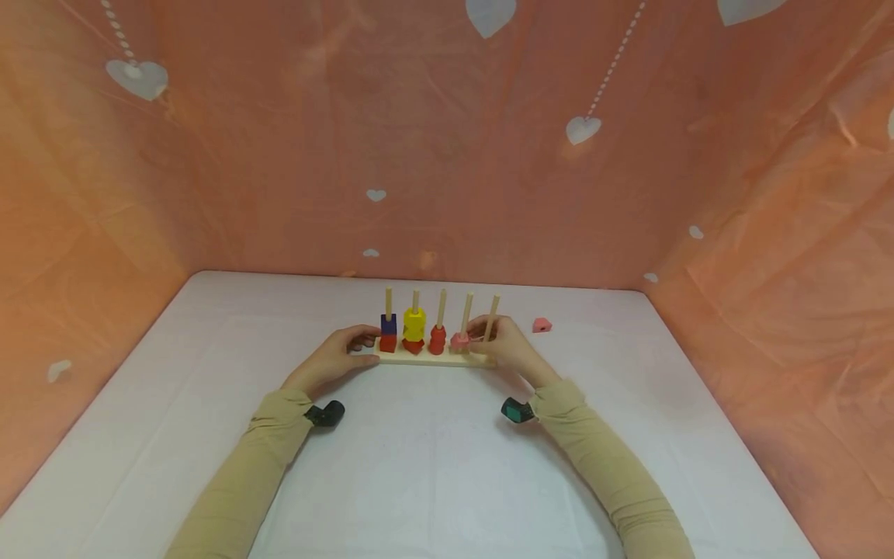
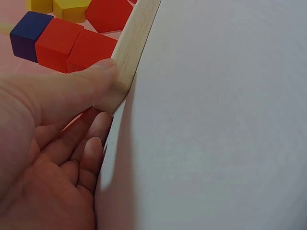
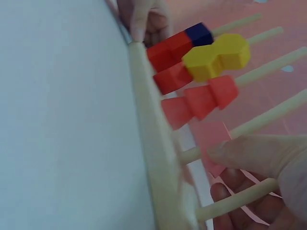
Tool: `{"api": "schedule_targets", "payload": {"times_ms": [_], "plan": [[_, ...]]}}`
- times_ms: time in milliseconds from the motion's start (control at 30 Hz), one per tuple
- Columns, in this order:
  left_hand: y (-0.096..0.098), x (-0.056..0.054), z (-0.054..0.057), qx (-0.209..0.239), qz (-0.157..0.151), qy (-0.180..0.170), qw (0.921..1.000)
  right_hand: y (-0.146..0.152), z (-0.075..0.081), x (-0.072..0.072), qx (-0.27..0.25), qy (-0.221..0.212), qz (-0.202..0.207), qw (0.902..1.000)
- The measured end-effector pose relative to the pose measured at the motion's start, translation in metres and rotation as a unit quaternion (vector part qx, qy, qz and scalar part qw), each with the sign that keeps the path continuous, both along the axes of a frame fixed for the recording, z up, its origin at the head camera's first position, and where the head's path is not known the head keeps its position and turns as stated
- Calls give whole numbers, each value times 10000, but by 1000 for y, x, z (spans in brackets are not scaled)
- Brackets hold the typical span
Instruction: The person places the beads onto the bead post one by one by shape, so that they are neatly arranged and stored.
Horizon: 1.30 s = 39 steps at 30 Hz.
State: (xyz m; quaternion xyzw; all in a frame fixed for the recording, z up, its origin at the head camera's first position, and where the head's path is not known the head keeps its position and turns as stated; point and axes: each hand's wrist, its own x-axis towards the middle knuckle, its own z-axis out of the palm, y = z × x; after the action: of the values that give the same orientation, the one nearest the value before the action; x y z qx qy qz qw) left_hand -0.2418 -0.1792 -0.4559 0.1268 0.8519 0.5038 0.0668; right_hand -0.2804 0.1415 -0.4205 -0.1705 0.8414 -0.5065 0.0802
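Observation:
A wooden stacking toy has a flat base and a row of upright pegs. My left hand holds the base's left end, thumb on its front edge and fingers behind. With my right hand I pinch a pink block threaded on the fourth peg, a little above the base. Red blocks with a dark blue block on top fill the leftmost peg. Beside it, yellow blocks sit over red, and the middle peg carries red blocks. The rightmost peg is bare.
A loose pink block lies on the white table, right of the toy. Orange cloth with white hearts hangs behind and at both sides. Each wrist wears a small dark device.

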Motion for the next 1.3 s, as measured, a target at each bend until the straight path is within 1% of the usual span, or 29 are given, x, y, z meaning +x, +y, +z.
{"api": "schedule_targets", "payload": {"times_ms": [133, 233, 333, 467, 533, 633, 733, 833, 967, 1133, 1233, 1300], "plan": [[1, 1, 1, 1, 18, -18, 10000, -1, -7, 0, 205, 132, 25, 9997], [1, 1, 1, 19, 41, -25, 10000, 1, -10, 2, 292, 224, 126, 9992], [2, 1, 0, 57, 34, -66, 10000, 6, -9, 0, 288, 474, 235, 9982], [1, 0, 0, 14, 30, -37, 10000, 19, -4, -3, 123, 806, 542, 9952], [1, -1, 0, -49, 22, 34, 10000, 28, -1, -5, -49, 825, 765, 9936], [1, -1, 0, -96, 20, 68, 9999, 42, 6, -5, -187, 767, 959, 9923], [0, -2, -1, -52, 65, -40, 10000, 57, 14, -5, -277, 799, 970, 9917], [0, -2, -2, -19, 84, -115, 9999, 73, 20, -6, -263, 897, 776, 9926], [-1, -1, -2, -7, 75, -110, 9999, 92, 22, -12, -110, 1001, 267, 9946], [0, 1, 0, -17, 101, -177, 9998, 110, 15, -22, -182, 922, -465, 9945], [1, 1, 0, 7, 115, -209, 9997, 117, 10, -26, -275, 959, -761, 9921], [1, 1, 0, 41, 107, -217, 9997, 120, 6, -28, -298, 868, -935, 9914]]}}
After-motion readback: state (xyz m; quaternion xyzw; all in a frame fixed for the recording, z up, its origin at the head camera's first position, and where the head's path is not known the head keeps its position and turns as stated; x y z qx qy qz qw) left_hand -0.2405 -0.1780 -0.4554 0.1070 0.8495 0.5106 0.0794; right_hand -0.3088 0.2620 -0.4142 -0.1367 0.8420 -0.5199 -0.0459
